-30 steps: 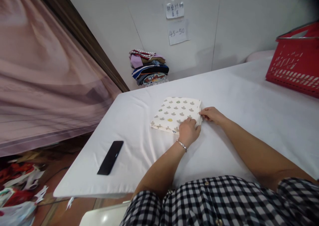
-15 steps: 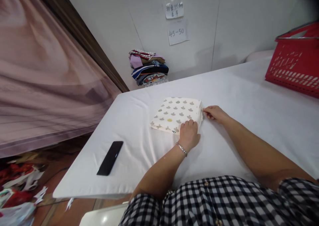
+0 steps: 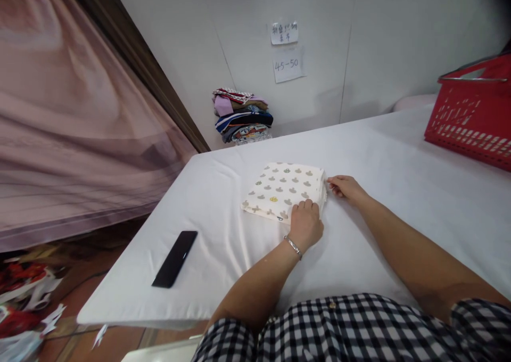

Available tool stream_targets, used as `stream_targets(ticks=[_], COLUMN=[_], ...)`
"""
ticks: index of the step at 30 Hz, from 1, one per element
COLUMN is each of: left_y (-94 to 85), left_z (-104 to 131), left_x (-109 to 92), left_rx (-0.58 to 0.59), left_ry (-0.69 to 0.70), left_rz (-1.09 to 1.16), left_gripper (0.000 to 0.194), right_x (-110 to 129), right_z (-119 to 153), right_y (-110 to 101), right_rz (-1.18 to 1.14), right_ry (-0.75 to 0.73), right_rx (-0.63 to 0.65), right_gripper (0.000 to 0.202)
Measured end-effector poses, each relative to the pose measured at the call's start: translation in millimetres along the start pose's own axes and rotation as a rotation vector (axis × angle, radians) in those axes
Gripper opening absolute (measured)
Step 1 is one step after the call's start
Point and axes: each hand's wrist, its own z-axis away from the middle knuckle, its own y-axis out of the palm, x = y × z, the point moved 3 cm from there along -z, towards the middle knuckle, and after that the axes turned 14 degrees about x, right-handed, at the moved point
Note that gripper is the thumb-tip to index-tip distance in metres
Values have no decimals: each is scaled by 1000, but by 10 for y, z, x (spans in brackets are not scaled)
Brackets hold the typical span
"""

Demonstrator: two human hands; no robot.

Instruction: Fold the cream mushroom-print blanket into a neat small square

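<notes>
A folded white cloth printed with grey, green and yellow shapes lies flat on the white-covered table. My left hand, with a silver bracelet at the wrist, is closed on the cloth's near right corner. At the cloth's right side, my right hand has its fingers pinched at the layered edge. The fingertips of my right hand touch that edge near its upper part.
A black phone lies on the table at the left. The red basket stands at the right back. Stacked clothes sit beyond the far edge, below two wall papers. A pink curtain hangs at left.
The whole view has shifted slightly, so everything appears a little lower. Both hands keep nearly the same places on the cloth.
</notes>
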Motion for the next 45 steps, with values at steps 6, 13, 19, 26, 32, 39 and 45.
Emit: stream_targets(ticks=[6,13,19,26,32,39,45], left_y=[13,22,22,20,32,21,40], left_z=[-8,-4,-17,-23,-29,-40,-51], left_x=[0,5,7,10,-2,-20,-9], left_rx=[-9,-38,-17,-17,-18,-2,-21], left_ry=[1,29,30,38,38,59,73], left_rz=[-7,-5,-1,-1,-28,-48,-48], left_gripper=[18,20,18,19,19,19,19], right_x=[146,197,222,259,244,178,116], right_z=[-113,-223,-290,-342,-374,-428,-511], right_y=[26,62,53,80,52,39,5], right_rz=[39,95,126,184,220,247,296], right_ry=[-2,67,84,55,18,-4,5], right_rx=[-5,-42,-62,-69,-122,-136,-119], right_gripper=[20,28,27,25,25,22,22])
